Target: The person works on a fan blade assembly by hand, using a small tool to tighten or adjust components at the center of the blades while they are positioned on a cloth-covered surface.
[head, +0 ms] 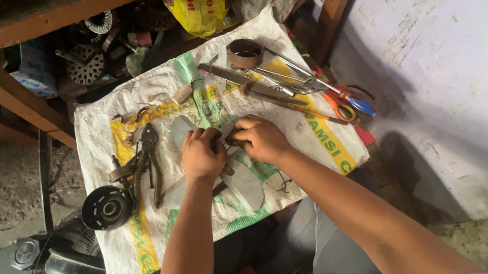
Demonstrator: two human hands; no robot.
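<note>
Both hands meet at the hub of a grey fan blade (244, 184) lying on a woven sack (143, 232) spread over the person's lap; the left hand (201, 155) is curled, gripping the hub, and the right hand (262, 138) pinches at the same spot. Pliers (149, 159), scissors (346, 104) and a tape roll (244, 53) lie on the sack

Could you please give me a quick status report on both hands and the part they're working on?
Left hand and right hand both closed on the grey metal fan blade, at its hub. Dark pliers lie left of it, scissors right. Nothing obstructing.
</note>
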